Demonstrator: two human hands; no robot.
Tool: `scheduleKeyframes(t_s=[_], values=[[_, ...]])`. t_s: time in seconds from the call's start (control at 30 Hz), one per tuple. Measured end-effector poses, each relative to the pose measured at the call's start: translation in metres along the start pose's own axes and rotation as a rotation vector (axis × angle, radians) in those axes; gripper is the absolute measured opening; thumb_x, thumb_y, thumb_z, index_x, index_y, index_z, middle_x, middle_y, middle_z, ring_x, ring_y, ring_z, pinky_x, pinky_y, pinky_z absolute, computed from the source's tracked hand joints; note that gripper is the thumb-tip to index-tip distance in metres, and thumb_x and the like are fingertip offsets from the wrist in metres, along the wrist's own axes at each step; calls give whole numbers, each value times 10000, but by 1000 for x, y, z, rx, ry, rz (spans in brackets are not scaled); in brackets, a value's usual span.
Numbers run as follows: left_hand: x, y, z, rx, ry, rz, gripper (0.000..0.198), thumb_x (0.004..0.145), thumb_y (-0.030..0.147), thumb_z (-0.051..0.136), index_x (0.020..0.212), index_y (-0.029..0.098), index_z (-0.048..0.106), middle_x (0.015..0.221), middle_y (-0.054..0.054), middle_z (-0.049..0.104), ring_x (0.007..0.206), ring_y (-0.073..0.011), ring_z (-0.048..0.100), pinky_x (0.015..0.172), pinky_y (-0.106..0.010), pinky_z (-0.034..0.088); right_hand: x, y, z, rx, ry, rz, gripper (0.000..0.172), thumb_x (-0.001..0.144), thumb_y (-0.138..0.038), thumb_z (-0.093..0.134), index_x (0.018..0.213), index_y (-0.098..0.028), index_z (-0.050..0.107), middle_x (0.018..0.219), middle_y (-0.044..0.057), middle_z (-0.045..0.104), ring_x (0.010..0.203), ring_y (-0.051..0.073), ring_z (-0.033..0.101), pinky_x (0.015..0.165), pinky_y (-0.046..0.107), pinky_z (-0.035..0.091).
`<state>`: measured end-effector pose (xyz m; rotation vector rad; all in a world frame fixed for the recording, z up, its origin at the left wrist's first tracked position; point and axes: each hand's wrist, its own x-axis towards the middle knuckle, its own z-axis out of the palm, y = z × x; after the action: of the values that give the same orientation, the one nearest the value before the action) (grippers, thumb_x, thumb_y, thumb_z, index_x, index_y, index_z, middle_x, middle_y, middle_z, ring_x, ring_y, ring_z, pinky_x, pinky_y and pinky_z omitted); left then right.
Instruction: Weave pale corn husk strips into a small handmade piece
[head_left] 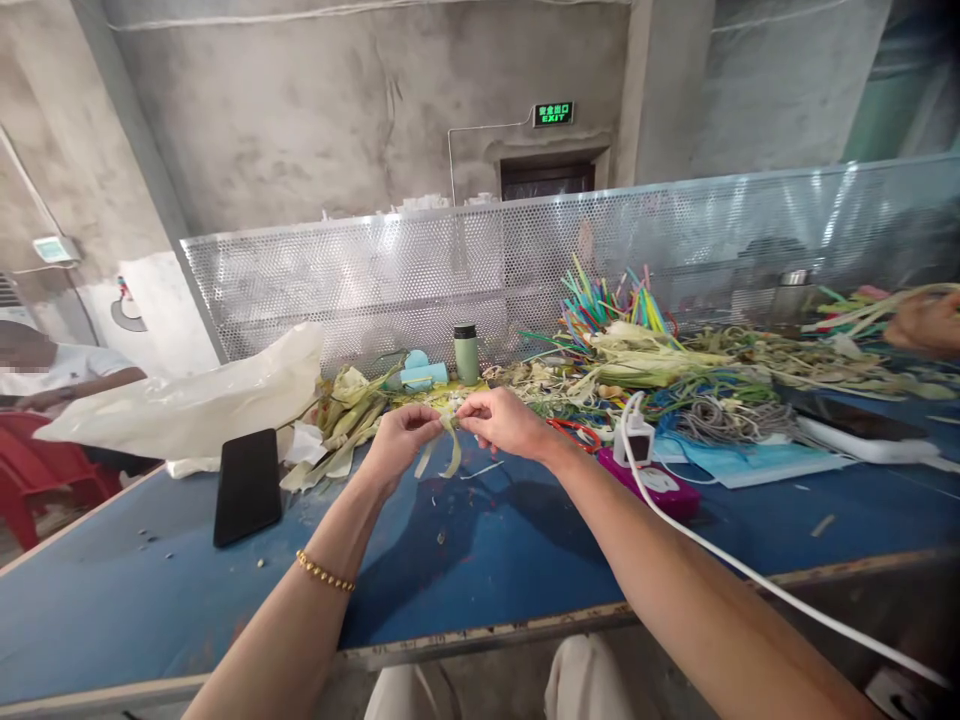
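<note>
Above the middle of the blue table [420, 560], my left hand [405, 440] and my right hand [504, 420] meet fingertip to fingertip. Both are closed in a pinch on a pale green strip of corn husk [452, 452], whose ends dangle below the fingers. The exact grip of the right fingertips is partly hidden. Behind my left hand lies a bunch of dried corn husks [349, 415]. A green bottle with a black lid [466, 355] stands just beyond my hands.
A black phone [247, 487] and a plastic bag [202, 405] lie left. On the right are more husks [645, 352], colourful sticks [607, 300], cord coils [731, 415], a purple power socket [660, 487] and a white cable [720, 555]. Another person's hand [930, 322] shows far right.
</note>
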<state>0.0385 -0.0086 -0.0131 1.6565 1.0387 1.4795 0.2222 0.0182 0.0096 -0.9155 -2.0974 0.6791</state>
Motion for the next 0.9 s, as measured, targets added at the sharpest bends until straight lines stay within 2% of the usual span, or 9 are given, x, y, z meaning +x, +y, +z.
scheduleKeyframes(t_s=[0.27, 0.37, 0.5, 0.63, 0.7, 0.8, 0.9], values=[[-4, 7, 1, 77, -70, 44, 198, 709, 325, 694, 736, 136, 640, 634, 12, 556, 584, -107, 446, 571, -243, 320, -1, 0, -1, 206, -4, -19, 96, 819, -187, 602, 750, -125, 622, 565, -28, 549, 418, 67, 499, 406, 193, 445], [-5, 9, 0, 99, -88, 28, 180, 720, 307, 681, 711, 131, 650, 628, 5, 566, 583, -109, 455, 574, -243, 323, -1, 1, 0, 209, 12, -48, 107, 804, -210, 625, 732, -132, 609, 580, -30, 549, 417, 66, 496, 410, 198, 429], [-6, 11, 1, 110, -64, 23, 179, 709, 253, 675, 589, 142, 602, 557, 13, 536, 543, -102, 454, 557, -240, 332, 0, 4, 2, 112, 42, -107, 125, 811, -243, 619, 742, -141, 606, 594, -23, 564, 434, 74, 507, 425, 205, 413], [-8, 14, 3, -101, -119, -118, 68, 677, 190, 660, 672, 131, 628, 629, -22, 607, 572, -135, 568, 625, -280, 442, 1, 4, 3, 6, 52, -150, 121, 824, -248, 597, 761, -146, 609, 605, -13, 573, 461, 84, 513, 442, 206, 403], [-9, 16, 3, -260, -160, -221, 94, 651, 170, 659, 729, 119, 643, 663, -30, 611, 545, -133, 570, 599, -286, 452, 1, 4, 3, -13, 56, -167, 121, 831, -246, 586, 765, -146, 607, 610, -10, 575, 467, 84, 511, 451, 205, 400], [-8, 14, 4, -410, -161, -274, 120, 678, 213, 677, 715, 105, 640, 636, -22, 570, 472, -87, 478, 500, -248, 381, 0, 3, 3, -22, 57, -187, 118, 833, -241, 582, 766, -148, 605, 613, -13, 575, 476, 82, 513, 468, 203, 403], [-7, 10, 4, -420, -116, -244, 231, 688, 290, 746, 645, 102, 619, 590, 0, 517, 437, -45, 372, 443, -222, 272, 1, 4, 4, -9, 42, -176, 124, 822, -243, 599, 744, -147, 604, 605, -15, 575, 478, 83, 522, 471, 203, 412]])
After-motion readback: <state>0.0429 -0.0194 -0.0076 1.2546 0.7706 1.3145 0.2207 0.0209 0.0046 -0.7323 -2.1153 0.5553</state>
